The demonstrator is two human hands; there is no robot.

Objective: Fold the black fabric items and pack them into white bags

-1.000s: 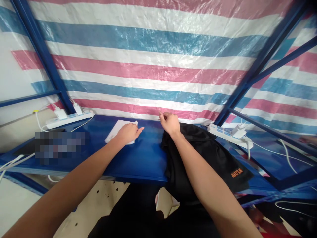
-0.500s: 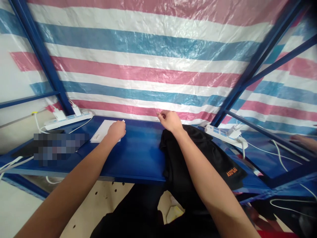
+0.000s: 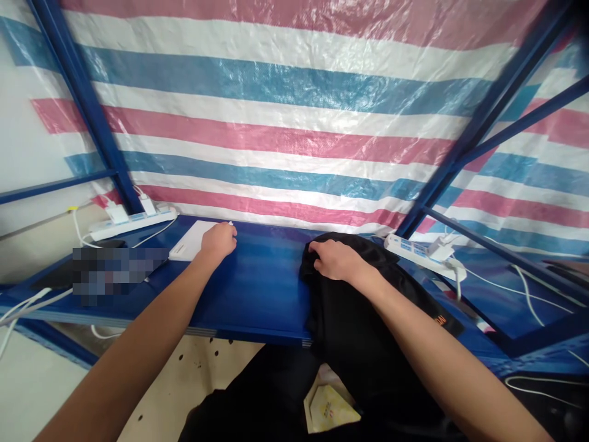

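My left hand [image 3: 219, 239] is closed over the right end of a flat white booklet [image 3: 188, 242] lying on the blue metal shelf [image 3: 262, 276]. Its fingers hide that end, apart from a small white corner peeking past them. On the right, my right hand [image 3: 338, 259] is down on a black garment [image 3: 340, 313], fingers bent into the fabric near its far left edge. The garment is bunched up and hangs over the shelf's front edge, with orange lettering partly hidden by my right forearm.
White power strips with plugs stand at the left [image 3: 133, 222] and right [image 3: 426, 256]. A dark item [image 3: 55, 273] with a blurred patch lies at the left, cables beside it. Blue posts flank the shelf; a striped plastic sheet [image 3: 276, 141] hangs behind.
My right hand has come down and toward me, from above the garment's far edge onto the fabric. My left hand stays at the white booklet. The view has shifted slightly.
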